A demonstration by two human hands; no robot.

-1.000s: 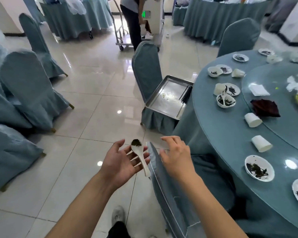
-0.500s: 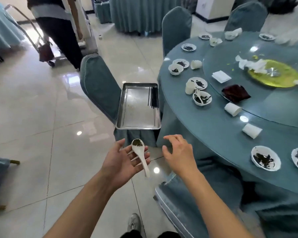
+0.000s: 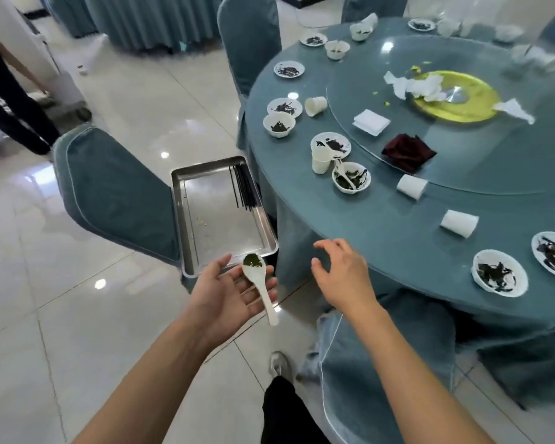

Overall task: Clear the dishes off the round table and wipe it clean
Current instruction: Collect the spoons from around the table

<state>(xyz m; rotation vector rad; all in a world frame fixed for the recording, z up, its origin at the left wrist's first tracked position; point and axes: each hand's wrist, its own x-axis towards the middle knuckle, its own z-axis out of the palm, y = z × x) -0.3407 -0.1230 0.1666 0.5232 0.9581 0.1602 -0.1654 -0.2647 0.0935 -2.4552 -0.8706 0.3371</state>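
Note:
A white ceramic spoon with dark leafy scraps in its bowl lies across the straight fingers of my left hand, palm up, just in front of a steel tray. The tray sits on a chair seat and holds black chopsticks. My right hand hovers empty with loose fingers beside the edge of the round table. On the table stand several white bowls and small plates with dark scraps, and several white paper cups, some tipped over.
A glass turntable carries a yellow plate, crumpled tissues, a white napkin and a dark red cloth. Covered chairs stand by the tray and under my right arm. A person's legs are at the far left.
The view has swung right and closer to the table and tray. My left hand with the spoon now reaches the tray's near edge. My right hand has spread open toward the table.

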